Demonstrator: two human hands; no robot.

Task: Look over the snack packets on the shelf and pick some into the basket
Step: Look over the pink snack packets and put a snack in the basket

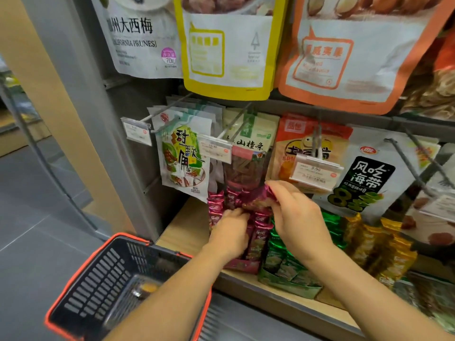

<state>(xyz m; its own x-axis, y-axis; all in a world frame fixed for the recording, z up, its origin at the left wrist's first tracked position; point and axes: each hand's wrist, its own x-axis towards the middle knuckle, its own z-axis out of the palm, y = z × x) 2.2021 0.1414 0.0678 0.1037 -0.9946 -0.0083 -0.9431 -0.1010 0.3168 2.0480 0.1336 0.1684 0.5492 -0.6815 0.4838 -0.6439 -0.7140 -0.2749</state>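
Right hand (295,212) pinching pink packet (258,199) just above pink stack (216,205) on shelf (182,222). Left hand (231,230) has fingers buried in the stack, can't tell if gripping. Basket (103,279) hangs lower left. Tip imo: steady stack, lift packet clear, then swing over basket.

One basket (103,274), two hands (230,233) (299,217), four price tags (138,132) (216,149) (317,171) (443,205).

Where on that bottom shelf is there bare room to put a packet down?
Bare wood shows at the left end of the shelf, between the grey upright and the magenta packets. Rightward it is crowded: green packets and gold packets side by side, the left hand and right hand at the magenta ones, and hanging bags close above.
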